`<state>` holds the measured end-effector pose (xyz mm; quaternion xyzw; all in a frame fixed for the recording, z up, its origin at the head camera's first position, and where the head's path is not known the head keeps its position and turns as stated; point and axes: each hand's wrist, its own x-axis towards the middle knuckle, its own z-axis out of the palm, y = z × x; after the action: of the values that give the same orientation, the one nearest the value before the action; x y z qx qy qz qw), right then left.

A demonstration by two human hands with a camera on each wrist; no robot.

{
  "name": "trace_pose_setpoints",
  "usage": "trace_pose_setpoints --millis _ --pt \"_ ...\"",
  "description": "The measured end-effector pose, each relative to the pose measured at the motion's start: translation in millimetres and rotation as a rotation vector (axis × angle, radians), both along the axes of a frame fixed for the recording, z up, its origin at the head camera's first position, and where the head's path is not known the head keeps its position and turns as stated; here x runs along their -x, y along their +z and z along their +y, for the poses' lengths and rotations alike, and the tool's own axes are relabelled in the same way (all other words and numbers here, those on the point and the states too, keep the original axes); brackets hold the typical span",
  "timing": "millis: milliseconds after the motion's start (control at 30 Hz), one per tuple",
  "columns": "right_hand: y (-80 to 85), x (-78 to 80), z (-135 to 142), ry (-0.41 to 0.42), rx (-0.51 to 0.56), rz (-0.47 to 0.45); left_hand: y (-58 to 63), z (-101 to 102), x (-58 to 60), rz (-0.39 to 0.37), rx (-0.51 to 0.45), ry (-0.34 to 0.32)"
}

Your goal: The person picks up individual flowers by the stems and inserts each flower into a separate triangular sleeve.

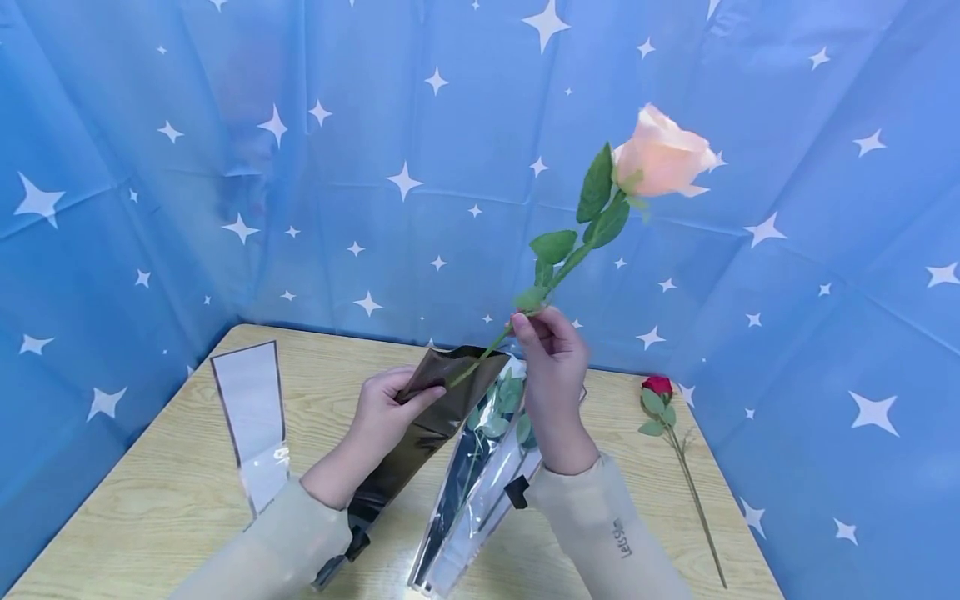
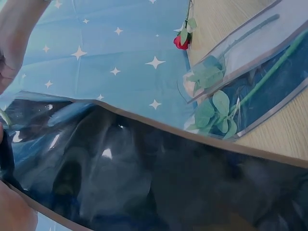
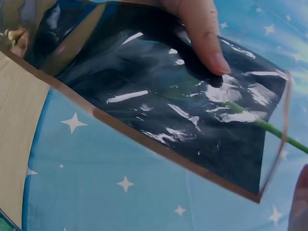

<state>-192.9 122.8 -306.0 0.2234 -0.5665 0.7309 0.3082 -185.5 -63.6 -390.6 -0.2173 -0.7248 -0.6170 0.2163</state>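
Two hands are working: your left hand is pinching the slippery, flimsy dark sleeve at its mouth, while your right hand is gripping the light peach rose mid-stem, its delicate bloom raised above the table.

A peach rose is showing green leaves. A dark sleeve is glinting against the white-starred blue backdrop; a red rose is lying on pale wood.

Peach rose (stem tilted), entering dark sleeve
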Motion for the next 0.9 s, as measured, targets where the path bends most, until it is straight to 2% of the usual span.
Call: trace_pose_setpoints --millis 300,400,667,900 --pt "-6.2 -2.7 -9.3 -0.014 -0.072 -0.045 0.3 3.9 -1.3 -0.063 -0.009 0.007" --pt "-7.2 -3.1 -11.7 -0.018 -0.090 -0.061 2.2 5.5 -2.2 -0.057 0.012 0.012" --pt "-6.9 -4.9 -16.9 -0.040 -0.144 -0.092 28.8 8.8 -20.6 0.011 0.078 0.017" --pt "-7.0 -5.2 -17.6 -0.016 -0.185 -0.137 30.0 8.6 -21.5 0.002 0.070 0.017"
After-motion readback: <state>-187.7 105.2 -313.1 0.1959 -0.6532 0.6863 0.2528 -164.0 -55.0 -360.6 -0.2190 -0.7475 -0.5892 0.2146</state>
